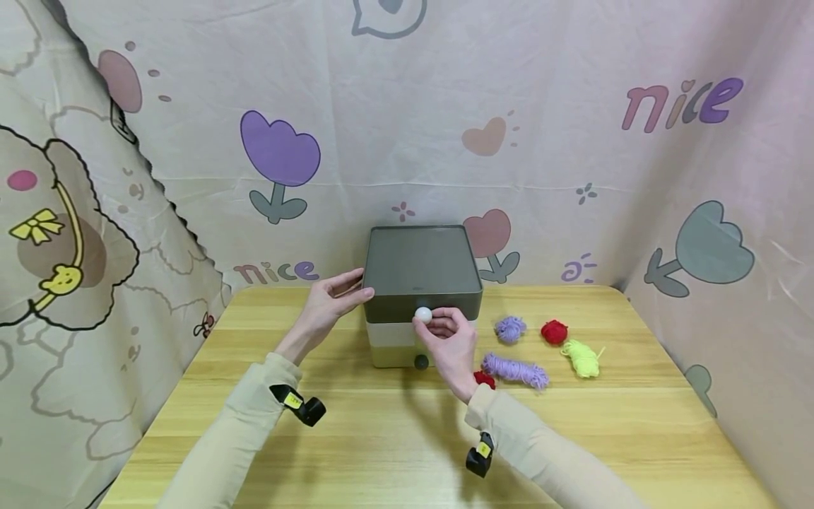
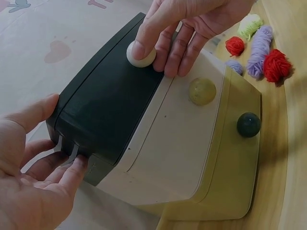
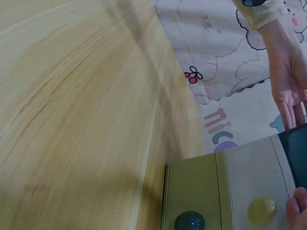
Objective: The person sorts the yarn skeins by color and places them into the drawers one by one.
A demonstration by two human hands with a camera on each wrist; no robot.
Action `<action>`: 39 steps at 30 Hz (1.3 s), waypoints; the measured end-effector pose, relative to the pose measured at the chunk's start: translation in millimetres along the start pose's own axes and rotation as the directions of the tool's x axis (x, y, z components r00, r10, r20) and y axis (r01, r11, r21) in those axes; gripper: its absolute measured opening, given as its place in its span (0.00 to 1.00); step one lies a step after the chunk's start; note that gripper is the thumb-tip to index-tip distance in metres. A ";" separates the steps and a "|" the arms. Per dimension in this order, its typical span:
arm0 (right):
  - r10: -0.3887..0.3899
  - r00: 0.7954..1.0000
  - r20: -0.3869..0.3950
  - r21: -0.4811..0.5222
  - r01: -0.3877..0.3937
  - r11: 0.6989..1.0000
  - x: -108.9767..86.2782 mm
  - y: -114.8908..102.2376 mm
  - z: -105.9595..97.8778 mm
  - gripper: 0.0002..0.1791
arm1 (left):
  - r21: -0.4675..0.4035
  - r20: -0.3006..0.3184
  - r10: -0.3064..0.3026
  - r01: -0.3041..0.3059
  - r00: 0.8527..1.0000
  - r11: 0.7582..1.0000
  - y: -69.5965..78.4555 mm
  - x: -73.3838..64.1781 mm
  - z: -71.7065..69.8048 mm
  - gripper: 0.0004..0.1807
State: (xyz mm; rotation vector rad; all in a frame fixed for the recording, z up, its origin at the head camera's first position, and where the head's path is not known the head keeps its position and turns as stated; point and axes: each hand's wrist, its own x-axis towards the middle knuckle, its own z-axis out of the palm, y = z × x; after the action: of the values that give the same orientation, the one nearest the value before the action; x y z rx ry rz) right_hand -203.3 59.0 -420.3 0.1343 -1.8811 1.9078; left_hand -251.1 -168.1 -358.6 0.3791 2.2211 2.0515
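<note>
A small drawer chest (image 1: 420, 258) stands on the table, its dark green top drawer (image 2: 110, 96) above a white one (image 2: 163, 134) and a yellow-green one (image 2: 230, 163). My right hand (image 1: 454, 350) pinches the round white knob (image 1: 423, 315) of the top drawer between thumb and fingers. That drawer's front looks flush with the chest. My left hand (image 1: 327, 304) rests against the chest's upper left side, thumb near the front corner and fingers extended along the side. Below are a yellow knob (image 2: 202, 91) and a dark green knob (image 2: 248, 124).
Right of the chest lie purple yarn balls (image 1: 510, 329), a longer purple yarn skein (image 1: 515, 371), red yarn balls (image 1: 555, 332) and yellow-green yarn (image 1: 581, 358). A printed cloth (image 1: 394, 141) hangs behind the wooden table (image 1: 356, 445).
</note>
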 end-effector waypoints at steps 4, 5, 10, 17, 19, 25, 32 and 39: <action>0.001 1.000 -0.004 -0.012 -0.001 1.000 -0.3 -0.3 -0.6 0.15 | 0.024 0.010 0.004 -0.004 1.000 1.000 0.9 -0.6 0.0 0.35; 0.004 1.000 -0.003 -0.011 -0.004 1.000 -0.3 -0.2 -0.8 0.15 | 0.027 0.008 0.003 -0.003 1.000 1.000 1.3 -0.9 0.1 0.35; 0.009 1.000 -0.004 -0.019 -0.009 1.000 -2.4 -2.4 -0.6 0.14 | 0.044 0.006 0.004 -0.005 1.000 0.999 1.4 -0.4 -0.8 0.34; 0.026 1.000 0.017 0.006 -0.026 1.000 -9.0 -6.4 -3.6 0.15 | 0.055 0.007 0.013 -0.013 1.000 0.998 1.2 0.1 -2.2 0.34; 0.035 0.999 0.024 0.007 -0.035 0.999 -11.5 -6.6 -5.0 0.15 | 0.052 0.008 0.013 -0.014 1.000 0.999 1.6 -0.3 -2.2 0.34; 0.041 0.998 0.037 -0.007 -0.041 0.999 -21.1 -8.2 -8.4 0.15 | 0.055 0.012 0.009 -0.009 1.000 0.998 2.0 -0.9 -1.8 0.34; 0.029 0.999 0.032 -0.026 -0.028 0.999 -32.8 -12.6 -11.7 0.15 | 0.035 0.008 0.009 -0.009 1.000 0.999 1.8 -0.7 -2.7 0.34; -0.014 1.000 0.021 -0.042 0.015 0.999 -43.9 -12.6 -14.3 0.14 | 0.035 0.011 0.004 -0.004 1.000 0.999 1.5 -0.1 -2.2 0.34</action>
State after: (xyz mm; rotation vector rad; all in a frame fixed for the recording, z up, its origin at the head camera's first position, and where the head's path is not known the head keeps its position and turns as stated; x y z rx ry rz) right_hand -155.9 61.4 -426.2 0.1549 -1.9272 1.8628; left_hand -251.3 -170.2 -356.9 0.3973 2.2537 2.0101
